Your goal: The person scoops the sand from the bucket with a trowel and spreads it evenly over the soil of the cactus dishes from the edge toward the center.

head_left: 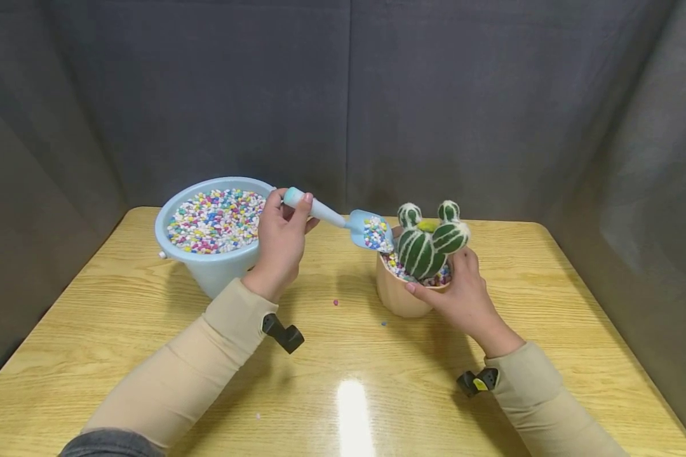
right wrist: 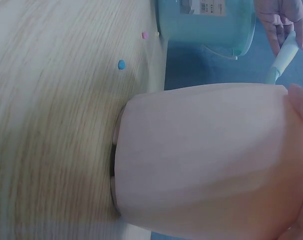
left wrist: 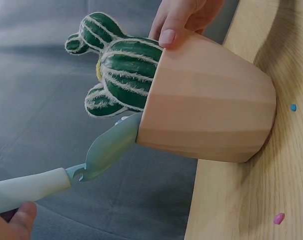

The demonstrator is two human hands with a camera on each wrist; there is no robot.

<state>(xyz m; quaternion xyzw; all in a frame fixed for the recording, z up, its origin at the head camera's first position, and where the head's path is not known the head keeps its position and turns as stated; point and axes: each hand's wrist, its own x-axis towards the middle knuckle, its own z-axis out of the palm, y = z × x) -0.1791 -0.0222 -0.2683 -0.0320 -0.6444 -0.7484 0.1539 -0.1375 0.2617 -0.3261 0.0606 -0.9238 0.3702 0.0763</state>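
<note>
My left hand (head_left: 282,238) grips the pale handle of a small blue hand shovel (head_left: 359,230). Colourful pebbles lie in the shovel's blade, which slopes down to the left rim of a peach flower pot (head_left: 403,298). Inside the pot stands a green cactus (head_left: 420,254) with white fuzzy ridges, pebbles around its base. My right hand (head_left: 469,298) holds the pot by its right side, thumb at the front rim and other fingers partly hidden behind the cactus. In the left wrist view the shovel tip (left wrist: 131,125) meets the pot's rim.
A light blue bucket (head_left: 214,270) full of multicoloured pebbles (head_left: 217,219) stands on the left of the wooden table (head_left: 309,374). A pink pebble (head_left: 335,303) and a blue pebble (head_left: 383,324) lie loose near the pot. Dark cloth (head_left: 297,101) hangs behind the table.
</note>
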